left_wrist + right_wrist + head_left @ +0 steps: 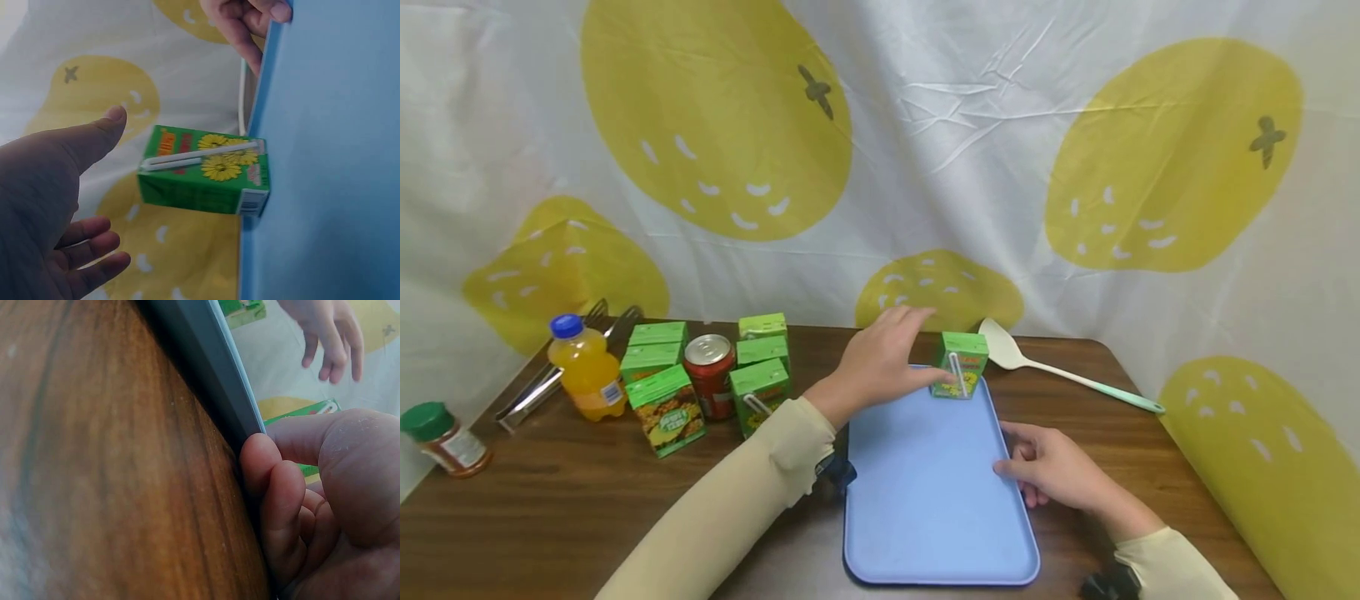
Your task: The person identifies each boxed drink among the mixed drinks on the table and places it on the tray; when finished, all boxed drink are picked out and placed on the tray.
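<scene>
A blue tray (936, 500) lies on the table, and my right hand (1052, 471) pinches its right rim. In the right wrist view the right hand (331, 481) has its thumb over the rim and fingertips against the outer side. A green drink carton (958, 367) with a white straw and yellow flowers stands upright at the tray's far right corner. My left hand (880, 358) hovers over the far left part of the tray. The left wrist view shows the left hand (56, 206) with thumb and fingers spread, apart from the carton (203, 172).
Left of the tray stand several green cartons (760, 387), a red can (710, 375), an orange drink bottle (587, 371) and metal tongs (535, 396). A green-capped spice jar (448, 442) is at far left. A white spatula (1045, 367) lies behind right; a patterned curtain (940, 192) hangs behind.
</scene>
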Tool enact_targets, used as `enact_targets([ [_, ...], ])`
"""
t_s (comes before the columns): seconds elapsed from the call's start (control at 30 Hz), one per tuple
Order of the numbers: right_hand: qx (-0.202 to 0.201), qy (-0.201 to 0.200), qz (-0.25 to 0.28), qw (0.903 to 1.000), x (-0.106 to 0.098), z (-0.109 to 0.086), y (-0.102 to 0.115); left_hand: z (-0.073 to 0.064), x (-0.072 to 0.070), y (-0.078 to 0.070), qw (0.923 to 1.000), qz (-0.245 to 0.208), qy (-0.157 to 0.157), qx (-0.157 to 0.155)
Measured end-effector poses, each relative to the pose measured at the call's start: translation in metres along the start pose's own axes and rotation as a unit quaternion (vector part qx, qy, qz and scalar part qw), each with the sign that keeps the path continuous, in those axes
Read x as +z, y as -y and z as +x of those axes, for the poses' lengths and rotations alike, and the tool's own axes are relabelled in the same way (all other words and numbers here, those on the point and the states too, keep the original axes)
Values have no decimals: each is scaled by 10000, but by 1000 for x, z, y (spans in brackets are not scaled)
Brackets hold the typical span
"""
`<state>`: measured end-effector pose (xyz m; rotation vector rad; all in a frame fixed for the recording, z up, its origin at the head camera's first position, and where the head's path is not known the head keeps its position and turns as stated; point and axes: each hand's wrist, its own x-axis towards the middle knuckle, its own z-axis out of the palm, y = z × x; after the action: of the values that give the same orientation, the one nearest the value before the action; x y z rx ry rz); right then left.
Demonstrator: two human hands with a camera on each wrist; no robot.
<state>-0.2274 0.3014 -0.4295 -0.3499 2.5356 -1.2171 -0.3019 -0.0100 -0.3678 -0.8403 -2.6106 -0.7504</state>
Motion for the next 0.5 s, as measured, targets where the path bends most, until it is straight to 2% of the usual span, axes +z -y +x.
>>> enact_targets([
  [0.2,-22,-4,1,10000,1,0,0,-21,-21,4,9998,115,-155,96],
  [0.5,-14,-18,-41,10000,2,0,2,-51,-40,22,9946,744,-626,368],
])
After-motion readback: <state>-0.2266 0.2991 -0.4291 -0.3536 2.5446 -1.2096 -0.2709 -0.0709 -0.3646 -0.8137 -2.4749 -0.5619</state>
